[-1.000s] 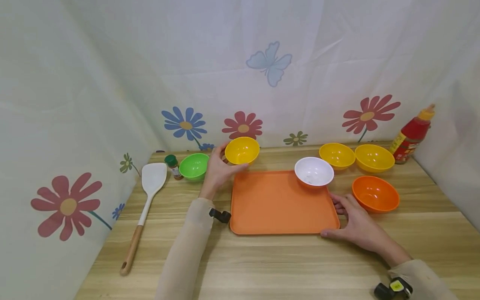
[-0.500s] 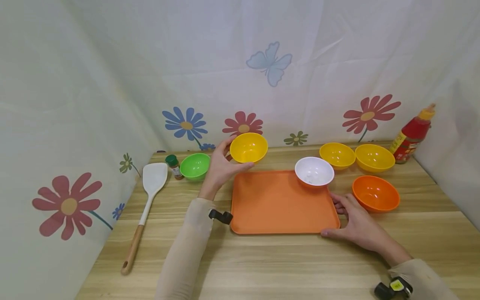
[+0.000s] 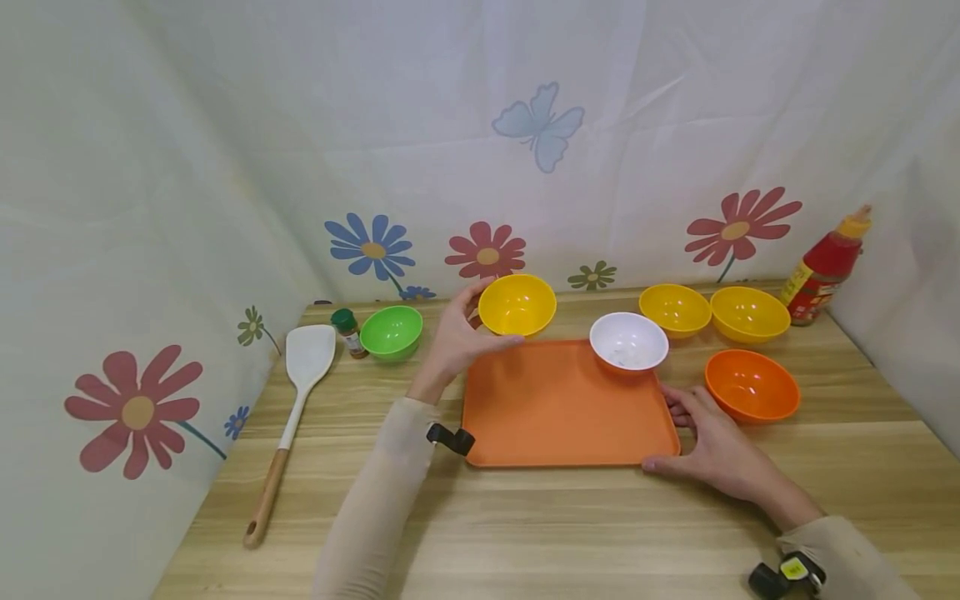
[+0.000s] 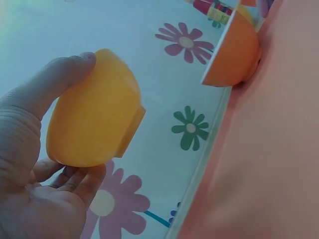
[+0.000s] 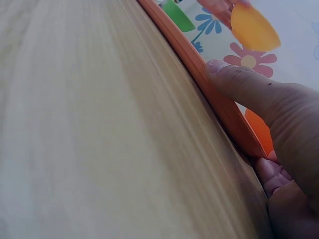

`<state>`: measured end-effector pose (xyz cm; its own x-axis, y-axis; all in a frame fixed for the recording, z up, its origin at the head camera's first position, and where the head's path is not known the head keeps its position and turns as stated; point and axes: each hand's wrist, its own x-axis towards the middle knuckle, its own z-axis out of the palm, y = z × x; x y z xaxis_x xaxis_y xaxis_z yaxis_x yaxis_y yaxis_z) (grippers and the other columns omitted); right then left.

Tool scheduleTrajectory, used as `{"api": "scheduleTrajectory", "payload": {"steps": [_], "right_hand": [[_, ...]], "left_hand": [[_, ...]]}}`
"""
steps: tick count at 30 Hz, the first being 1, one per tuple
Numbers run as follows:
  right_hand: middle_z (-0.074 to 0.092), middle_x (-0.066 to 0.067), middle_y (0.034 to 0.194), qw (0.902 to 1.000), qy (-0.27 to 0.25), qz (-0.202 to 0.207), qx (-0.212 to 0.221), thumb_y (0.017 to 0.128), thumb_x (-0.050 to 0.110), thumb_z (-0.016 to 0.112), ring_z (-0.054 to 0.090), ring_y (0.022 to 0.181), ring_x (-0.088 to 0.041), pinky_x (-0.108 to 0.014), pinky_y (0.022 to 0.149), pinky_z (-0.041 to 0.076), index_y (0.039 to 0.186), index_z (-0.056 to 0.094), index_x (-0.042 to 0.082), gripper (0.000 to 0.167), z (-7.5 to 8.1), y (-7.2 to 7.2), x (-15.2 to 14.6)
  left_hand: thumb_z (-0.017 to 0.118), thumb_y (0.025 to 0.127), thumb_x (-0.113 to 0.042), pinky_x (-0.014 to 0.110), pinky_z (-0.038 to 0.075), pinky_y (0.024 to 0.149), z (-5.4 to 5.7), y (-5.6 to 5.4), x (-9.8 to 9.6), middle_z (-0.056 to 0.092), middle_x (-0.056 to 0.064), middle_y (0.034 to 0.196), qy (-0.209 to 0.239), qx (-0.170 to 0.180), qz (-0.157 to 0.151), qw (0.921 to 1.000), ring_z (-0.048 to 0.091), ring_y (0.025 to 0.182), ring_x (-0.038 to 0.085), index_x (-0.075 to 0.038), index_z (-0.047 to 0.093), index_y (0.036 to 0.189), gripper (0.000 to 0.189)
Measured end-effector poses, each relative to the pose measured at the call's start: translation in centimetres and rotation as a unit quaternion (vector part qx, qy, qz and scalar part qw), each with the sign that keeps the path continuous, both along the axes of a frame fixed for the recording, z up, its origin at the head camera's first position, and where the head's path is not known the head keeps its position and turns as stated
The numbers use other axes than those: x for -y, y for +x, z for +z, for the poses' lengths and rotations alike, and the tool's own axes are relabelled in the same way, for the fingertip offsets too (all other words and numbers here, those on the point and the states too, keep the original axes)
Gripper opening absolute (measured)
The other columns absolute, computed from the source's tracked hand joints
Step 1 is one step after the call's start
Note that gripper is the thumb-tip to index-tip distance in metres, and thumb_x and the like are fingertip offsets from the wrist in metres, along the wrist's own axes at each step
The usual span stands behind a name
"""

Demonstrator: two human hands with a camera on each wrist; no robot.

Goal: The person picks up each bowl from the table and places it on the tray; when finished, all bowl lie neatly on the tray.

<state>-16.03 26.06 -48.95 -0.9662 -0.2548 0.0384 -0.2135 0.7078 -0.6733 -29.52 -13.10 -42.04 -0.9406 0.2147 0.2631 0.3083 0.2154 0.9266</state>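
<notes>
My left hand grips a yellow bowl by its side, thumb on the near side and fingers on the far side. In the left wrist view the yellow bowl hangs in the air, apart from the tray. The orange rectangular tray lies flat on the table. My right hand holds the tray's front right corner, its thumb on the front edge and its fingers at the right side. On the tray's back right corner sits a bowl, white inside and orange outside.
Two more yellow bowls and an orange bowl stand to the right, with a red sauce bottle behind. Left of the tray are a green bowl, a green-capped spice jar and a white spatula. A flowered curtain closes the back.
My left hand has carried the yellow bowl rightward, from beyond the tray's back left corner along its back edge. The right hand and the tray have stayed in place.
</notes>
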Motion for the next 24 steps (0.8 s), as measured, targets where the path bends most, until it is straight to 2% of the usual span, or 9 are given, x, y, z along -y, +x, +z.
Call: {"api": "scheduleTrajectory", "payload": {"steps": [5, 8, 13, 19, 24], "right_hand": [[0.052, -0.011, 0.134, 1.0, -0.002, 0.002, -0.005, 0.079, 0.062, 0.098, 0.067, 0.128, -0.035, -0.057, 0.11, 0.057, 0.168, 0.042, 0.0, 0.122, -0.2, 0.0, 0.0], [0.052, -0.011, 0.134, 1.0, -0.004, 0.002, -0.006, 0.079, 0.061, 0.098, 0.068, 0.128, -0.035, -0.056, 0.11, 0.057, 0.167, 0.042, -0.001, 0.122, -0.2, 0.0, -0.1], [0.052, -0.011, 0.134, 1.0, -0.005, 0.002, -0.002, 0.079, 0.061, 0.098, 0.067, 0.129, -0.035, -0.056, 0.111, 0.057, 0.168, 0.042, 0.0, 0.122, -0.1, 0.0, -0.1], [0.052, -0.011, 0.135, 1.0, -0.002, 0.0, 0.002, 0.079, 0.063, 0.097, 0.067, 0.13, -0.035, -0.057, 0.111, 0.057, 0.168, 0.041, 0.001, 0.122, -0.2, -0.1, -0.1], [0.052, -0.01, 0.134, 1.0, -0.001, -0.001, 0.001, 0.079, 0.063, 0.097, 0.067, 0.13, -0.035, -0.057, 0.111, 0.057, 0.168, 0.041, 0.001, 0.123, -0.1, 0.0, -0.1]], "left_hand": [[0.103, 0.08, -0.029, 0.05, 0.047, 0.126, -0.8, 0.2, -0.9, 0.056, -0.003, 0.158, -0.013, 0.008, -0.006, 0.9999, 0.055, 0.146, 0.024, -0.018, 0.049, 0.164, 0.101], [0.102, 0.082, -0.024, 0.051, 0.048, 0.125, -1.1, 0.2, -1.4, 0.056, 0.0, 0.158, -0.008, 0.009, -0.023, 0.9997, 0.056, 0.145, 0.027, -0.014, 0.047, 0.165, 0.099], [0.101, 0.083, -0.02, 0.05, 0.051, 0.122, -1.7, 0.3, -2.5, 0.057, 0.003, 0.156, -0.023, 0.016, -0.032, 0.9991, 0.058, 0.142, 0.028, -0.012, 0.046, 0.166, 0.1], [0.102, 0.081, -0.024, 0.051, 0.05, 0.124, -2.8, 0.3, -3.4, 0.058, 0.001, 0.155, -0.056, 0.011, -0.038, 0.9977, 0.057, 0.142, 0.026, -0.016, 0.05, 0.162, 0.097], [0.102, 0.082, -0.025, 0.053, 0.049, 0.124, -3.7, 0.2, -3.9, 0.058, 0.0, 0.156, -0.074, 0.025, -0.036, 0.9963, 0.056, 0.142, 0.027, -0.018, 0.05, 0.163, 0.097]]}}
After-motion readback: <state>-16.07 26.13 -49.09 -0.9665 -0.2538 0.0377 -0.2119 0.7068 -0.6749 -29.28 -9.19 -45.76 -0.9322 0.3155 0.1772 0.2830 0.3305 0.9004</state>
